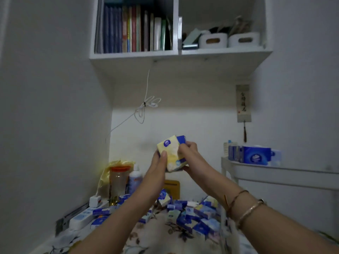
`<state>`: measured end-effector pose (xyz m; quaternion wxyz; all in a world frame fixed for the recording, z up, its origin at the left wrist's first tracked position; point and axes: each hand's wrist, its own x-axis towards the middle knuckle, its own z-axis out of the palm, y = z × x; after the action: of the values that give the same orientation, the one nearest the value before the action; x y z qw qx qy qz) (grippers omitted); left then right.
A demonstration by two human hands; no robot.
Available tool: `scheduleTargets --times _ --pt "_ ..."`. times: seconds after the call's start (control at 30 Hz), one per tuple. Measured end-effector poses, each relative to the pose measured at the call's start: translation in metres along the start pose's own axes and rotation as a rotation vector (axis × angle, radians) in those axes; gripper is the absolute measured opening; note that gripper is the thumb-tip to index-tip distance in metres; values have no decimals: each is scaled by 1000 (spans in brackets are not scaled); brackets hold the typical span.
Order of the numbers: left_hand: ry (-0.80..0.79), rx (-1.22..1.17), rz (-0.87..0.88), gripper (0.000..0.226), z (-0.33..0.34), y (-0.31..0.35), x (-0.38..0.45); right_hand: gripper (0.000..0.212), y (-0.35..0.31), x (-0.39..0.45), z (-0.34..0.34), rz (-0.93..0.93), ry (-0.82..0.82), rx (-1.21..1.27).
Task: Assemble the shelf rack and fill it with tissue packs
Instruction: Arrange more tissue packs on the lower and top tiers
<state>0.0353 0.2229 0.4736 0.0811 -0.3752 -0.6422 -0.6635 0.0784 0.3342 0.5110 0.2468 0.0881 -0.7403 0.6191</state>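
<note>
Both hands hold a small bundle of tissue packs (171,153) up in the air, above the loose pile of tissue packs (185,211) spread on the flowered bed cover (156,233). The left hand (159,163) grasps the bundle from its near lower side, thumb pressed on the pale yellow front pack; the right hand (189,151) curls round the far side, fingers against the blue pack behind. At least 2 packs are pressed face to face, probably to square them up so they go onto the rack as 1 block rather than singly.

The bundle's long axis runs roughly upright, tilted with the top leaning left and away from the person. The yellow face, with its round blue logo near the top, points toward the camera and slightly left.

Right of the bundle, well apart from it, stands the white shelf rack (256,171). Its top tier already carries blue tissue packs (255,155) standing along its back edge, so filling looks under way, with most of the supply still in the pile below the bundle. The next move likely carries the bundle rightward to that tier.
</note>
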Motion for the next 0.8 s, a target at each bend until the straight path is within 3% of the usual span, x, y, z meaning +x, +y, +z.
scheduleTargets --times 0.17,0.37,0.53,0.63,0.7,0.8 --pt "-58 -35 156 42 32 54 3 38 -48 -17 -31 -67 28 -89" --pt "-178 -230 145 44 85 89 9 51 -87 -37 -94 -94 59 -141" --pt "-396 -132 50 86 128 72 85 68 -104 -49 -157 -68 220 -116" --pt "-348 14 45 57 141 105 67 82 -100 -53 -190 6 306 -130" --pt "-287 198 39 45 156 121 47 69 -93 -56 -206 68 318 -150" --pt "-313 256 -26 35 158 114 36 27 -83 -67 -214 175 268 -134"
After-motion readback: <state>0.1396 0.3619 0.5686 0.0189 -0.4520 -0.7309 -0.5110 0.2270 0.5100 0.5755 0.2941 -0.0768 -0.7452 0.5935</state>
